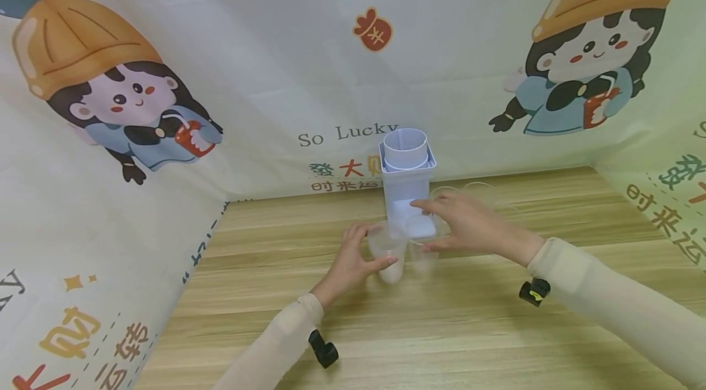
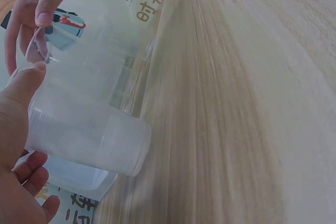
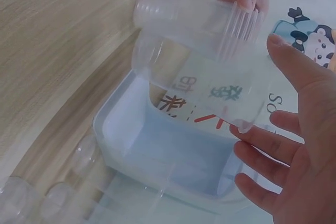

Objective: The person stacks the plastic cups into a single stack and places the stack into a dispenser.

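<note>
My left hand (image 1: 353, 264) grips a nested stack of clear plastic cups (image 1: 391, 270), thumb on one side and fingers on the other. Beside the stack is a clear plastic cup (image 3: 194, 80), its mouth toward my right hand (image 1: 474, 224). That hand spreads round the cup's rim, thumb and fingers wide apart, with a fingertip at the rim in the right wrist view. Just behind both stands a pale blue-white plastic holder (image 1: 408, 178) with a round tube on top and an open front, partly hidden by the cups and right hand.
More clear cups (image 1: 480, 191) stand behind my right hand, to the right of the holder. The wood-grain table (image 1: 469, 335) meets a printed cloth wall (image 1: 309, 89) at the back, and cloth also rises at both sides.
</note>
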`<state>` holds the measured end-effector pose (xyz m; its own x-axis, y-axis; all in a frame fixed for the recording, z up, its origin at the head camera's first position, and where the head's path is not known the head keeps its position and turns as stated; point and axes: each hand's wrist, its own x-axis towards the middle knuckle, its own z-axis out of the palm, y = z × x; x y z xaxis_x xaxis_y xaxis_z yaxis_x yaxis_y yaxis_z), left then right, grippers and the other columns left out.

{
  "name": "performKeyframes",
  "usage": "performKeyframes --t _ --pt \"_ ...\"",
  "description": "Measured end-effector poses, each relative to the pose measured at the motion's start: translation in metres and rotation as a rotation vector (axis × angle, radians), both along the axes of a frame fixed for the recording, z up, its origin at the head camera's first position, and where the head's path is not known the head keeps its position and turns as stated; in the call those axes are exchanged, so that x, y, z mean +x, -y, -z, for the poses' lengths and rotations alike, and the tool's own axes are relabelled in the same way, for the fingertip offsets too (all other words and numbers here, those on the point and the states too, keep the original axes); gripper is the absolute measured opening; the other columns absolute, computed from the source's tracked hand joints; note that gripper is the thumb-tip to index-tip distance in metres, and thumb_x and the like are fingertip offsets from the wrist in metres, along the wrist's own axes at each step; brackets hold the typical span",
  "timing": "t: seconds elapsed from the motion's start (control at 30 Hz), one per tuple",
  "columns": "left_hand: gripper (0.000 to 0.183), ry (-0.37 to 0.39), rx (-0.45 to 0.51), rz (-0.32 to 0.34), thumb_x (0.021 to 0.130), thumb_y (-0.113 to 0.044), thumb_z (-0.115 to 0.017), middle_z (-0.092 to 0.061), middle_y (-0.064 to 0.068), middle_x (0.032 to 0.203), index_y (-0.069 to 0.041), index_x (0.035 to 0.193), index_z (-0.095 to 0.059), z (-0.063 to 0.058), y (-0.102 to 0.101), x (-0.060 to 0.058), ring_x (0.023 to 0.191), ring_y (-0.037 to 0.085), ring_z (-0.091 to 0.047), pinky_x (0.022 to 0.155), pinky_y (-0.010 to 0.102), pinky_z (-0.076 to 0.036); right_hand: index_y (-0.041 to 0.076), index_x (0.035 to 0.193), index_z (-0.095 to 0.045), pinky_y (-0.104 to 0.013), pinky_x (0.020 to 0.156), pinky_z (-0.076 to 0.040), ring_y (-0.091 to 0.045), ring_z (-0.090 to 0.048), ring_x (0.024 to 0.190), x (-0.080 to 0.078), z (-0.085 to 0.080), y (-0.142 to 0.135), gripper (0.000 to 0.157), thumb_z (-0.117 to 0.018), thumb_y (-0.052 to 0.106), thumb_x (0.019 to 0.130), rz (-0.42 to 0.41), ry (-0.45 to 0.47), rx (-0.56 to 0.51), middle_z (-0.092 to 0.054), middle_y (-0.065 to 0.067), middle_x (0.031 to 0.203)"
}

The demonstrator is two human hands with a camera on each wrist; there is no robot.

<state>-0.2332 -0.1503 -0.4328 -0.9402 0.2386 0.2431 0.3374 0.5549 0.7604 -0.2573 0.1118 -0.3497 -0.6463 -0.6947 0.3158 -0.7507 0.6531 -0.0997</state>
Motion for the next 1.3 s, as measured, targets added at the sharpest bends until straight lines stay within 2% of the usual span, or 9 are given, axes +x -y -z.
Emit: performKeyframes --t 0.17,0.33,0.47,0.67,0.87,1.1,1.3 --pt "0.068 0.011 0.001 0.003 0.079 -0.035 -0.083 -0.053 0.010 0.136 -0.011 0.136 -0.054 0.000 0.000 0.001 0.126 0.028 -0.041 0.109 0.053 -0.038 0.011 0.140 -0.055 -0.045 0.089 -0.054 -0.026 -0.064 0.108 0.000 -0.003 0.000 0.079 -0.080 0.051 0.077 0.006 0.021 -0.048 -0.071 -0.009 0.121" --pt "0.069 0.009 0.009 0.013 0.080 -0.034 -0.083 -0.052 0.015 0.137 -0.009 0.137 -0.053 0.000 0.001 0.000 0.128 0.031 -0.040 0.110 0.054 -0.037 0.012 0.139 -0.055 -0.043 0.086 -0.054 -0.024 -0.063 0.103 -0.001 -0.007 -0.001 0.078 -0.081 0.050 0.075 0.012 0.012 -0.105 -0.072 -0.005 0.115" --pt "0.068 0.003 0.004 0.009 0.080 -0.033 -0.083 -0.052 0.013 0.136 -0.010 0.136 -0.054 0.000 0.001 0.000 0.128 0.029 -0.041 0.110 0.053 -0.037 0.011 0.138 -0.056 -0.046 0.089 -0.053 -0.026 -0.062 0.105 -0.001 -0.012 -0.002 0.078 -0.081 0.049 0.075 0.014 -0.005 -0.139 -0.072 -0.005 0.113" --pt "0.066 -0.020 -0.011 -0.003 0.079 -0.033 -0.084 -0.053 0.010 0.136 -0.010 0.134 -0.055 0.000 0.001 0.001 0.131 0.029 -0.042 0.113 0.052 -0.036 0.009 0.139 -0.055 -0.050 0.096 -0.051 -0.030 -0.062 0.111 -0.001 -0.024 -0.003 0.080 -0.081 0.049 0.076 0.015 -0.007 -0.170 -0.072 -0.009 0.114" --pt "0.067 -0.011 -0.014 -0.004 0.079 -0.033 -0.084 -0.053 0.011 0.136 -0.010 0.134 -0.055 0.000 0.001 0.001 0.131 0.029 -0.042 0.112 0.052 -0.036 0.012 0.142 -0.052 -0.050 0.095 -0.051 -0.030 -0.062 0.112 -0.001 -0.039 -0.003 0.081 -0.081 0.049 0.076 0.047 -0.003 -0.197 -0.071 -0.008 0.117" --pt "0.067 -0.006 -0.015 -0.008 0.079 -0.034 -0.084 -0.052 0.010 0.136 -0.010 0.135 -0.054 -0.001 0.000 0.001 0.131 0.030 -0.041 0.112 0.053 -0.036 0.008 0.141 -0.052 -0.050 0.096 -0.050 -0.032 -0.061 0.113 -0.001 -0.055 -0.001 0.080 -0.082 0.045 0.077 0.014 -0.051 -0.236 -0.072 -0.010 0.117" --pt "0.066 -0.015 -0.011 -0.002 0.079 -0.033 -0.084 -0.052 0.010 0.135 -0.010 0.134 -0.055 0.000 0.000 0.000 0.130 0.029 -0.041 0.112 0.053 -0.037 0.010 0.142 -0.051 -0.052 0.099 -0.048 -0.033 -0.059 0.117 -0.002 -0.057 0.007 0.080 -0.082 0.046 0.077 0.001 -0.008 -0.245 -0.071 -0.010 0.121"
